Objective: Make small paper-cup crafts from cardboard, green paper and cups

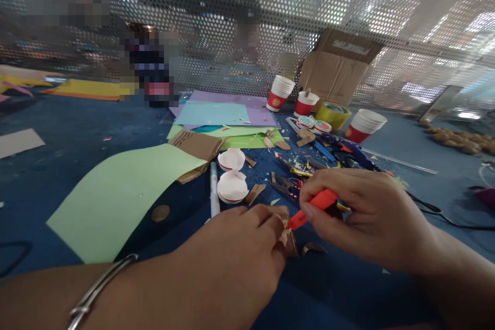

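Observation:
My right hand (359, 216) grips a red-orange marker (312, 209) and angles it down to the left. The marker's lower end meets a small piece of brown cardboard (291, 247), which my left hand (243, 247) pinches low over the table. My left fingers cover most of that piece. Just beyond my left hand are two white paper cup bottoms (232, 186) and a capped pale pen (214, 188). Near my right hand lie pliers (285, 185) and yellow-handled scissors (299, 171). Loose cardboard scraps (255, 194) are around them.
A curved light green sheet (124, 196) stands out at left beside folded cardboard (199, 149). Coloured paper (216, 113), paper cups (280, 94), yellow tape (333, 116) and a cardboard box (334, 69) are farther back. A blue glue gun (353, 152) with a black cable lies at right.

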`<state>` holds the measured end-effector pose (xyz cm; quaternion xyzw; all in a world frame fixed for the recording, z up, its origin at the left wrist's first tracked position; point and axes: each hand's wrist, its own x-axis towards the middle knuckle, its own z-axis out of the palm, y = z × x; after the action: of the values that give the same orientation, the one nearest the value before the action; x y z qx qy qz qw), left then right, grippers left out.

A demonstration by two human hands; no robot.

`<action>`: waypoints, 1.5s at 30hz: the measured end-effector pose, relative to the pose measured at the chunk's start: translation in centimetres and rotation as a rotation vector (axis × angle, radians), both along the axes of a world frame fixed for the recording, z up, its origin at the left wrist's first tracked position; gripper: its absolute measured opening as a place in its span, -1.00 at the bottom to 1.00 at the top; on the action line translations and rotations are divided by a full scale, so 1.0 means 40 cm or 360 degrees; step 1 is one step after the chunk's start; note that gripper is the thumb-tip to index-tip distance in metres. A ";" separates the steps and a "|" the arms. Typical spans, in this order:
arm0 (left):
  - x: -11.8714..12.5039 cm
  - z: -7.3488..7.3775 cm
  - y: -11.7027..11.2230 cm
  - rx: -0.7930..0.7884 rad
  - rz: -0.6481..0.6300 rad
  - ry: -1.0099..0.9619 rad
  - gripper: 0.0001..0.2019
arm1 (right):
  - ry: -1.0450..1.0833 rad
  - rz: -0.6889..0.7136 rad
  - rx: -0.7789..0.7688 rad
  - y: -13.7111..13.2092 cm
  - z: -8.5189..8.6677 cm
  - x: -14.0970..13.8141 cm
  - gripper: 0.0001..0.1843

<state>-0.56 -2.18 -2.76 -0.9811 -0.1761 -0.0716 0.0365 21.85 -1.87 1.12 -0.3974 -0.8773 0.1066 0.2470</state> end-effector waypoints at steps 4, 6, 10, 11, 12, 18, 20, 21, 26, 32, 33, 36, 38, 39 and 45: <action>0.002 0.005 0.000 -0.0023 0.0020 0.0020 -0.76 | 0.0003 0.0016 0.0010 -0.001 0.001 0.001 -0.93; 0.003 0.007 0.000 -0.0030 0.0014 0.0033 -0.77 | -0.0001 0.0025 0.0016 0.001 0.000 0.001 -0.92; 0.005 0.010 0.000 -0.0056 0.0009 0.0055 -0.73 | 0.0003 0.0023 0.0043 0.004 -0.005 0.000 -0.91; 0.005 0.010 0.000 -0.0047 0.0011 0.0055 -0.73 | 0.0010 0.0028 0.0055 0.005 -0.005 0.000 -0.91; 0.005 0.010 0.000 -0.0035 0.0009 0.0053 -0.74 | 0.0016 0.0035 0.0060 0.005 -0.006 0.000 -0.92; 0.000 0.005 0.001 -0.0007 0.0007 0.0022 -0.75 | 0.0027 0.0039 0.0064 0.004 -0.005 0.000 -0.91; 0.001 0.005 0.001 0.0002 -0.0007 0.0002 -0.76 | 0.0025 0.0039 0.0084 0.005 -0.005 0.000 -0.91; 0.002 0.005 0.001 0.0004 -0.0009 -0.0002 -0.77 | 0.0022 0.0036 0.0092 0.005 -0.005 -0.001 -0.91; 0.002 0.005 0.001 0.0001 0.0000 -0.0007 -0.74 | 0.0029 0.0036 0.0088 0.004 -0.004 -0.003 -0.91; -0.001 -0.005 0.000 -0.0006 -0.0014 -0.0002 -0.75 | 0.0012 0.0035 0.0061 0.004 -0.005 0.003 -0.91; 0.000 -0.005 0.000 -0.0006 -0.0010 -0.0004 -0.76 | 0.0012 0.0037 0.0061 0.004 -0.005 0.003 -0.91; 0.002 0.001 0.002 -0.0013 0.0001 0.0005 -0.75 | 0.0013 0.0032 0.0070 0.003 -0.004 0.003 -0.91; 0.002 0.006 0.003 -0.0011 0.0005 0.0011 -0.74 | 0.0014 0.0014 0.0082 0.003 -0.003 0.001 -0.92; 0.002 0.007 0.003 -0.0015 0.0004 0.0019 -0.73 | 0.0014 0.0003 0.0089 0.002 -0.002 0.001 -0.92; 0.001 0.000 0.004 0.0000 -0.0016 0.0036 -0.75 | 0.0002 -0.0031 0.0122 0.002 -0.003 0.001 -0.92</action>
<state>-0.52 -2.02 -2.78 -0.9827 -0.1706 -0.0606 0.0380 21.91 -1.81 0.99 -0.3960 -0.8767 0.0708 0.2637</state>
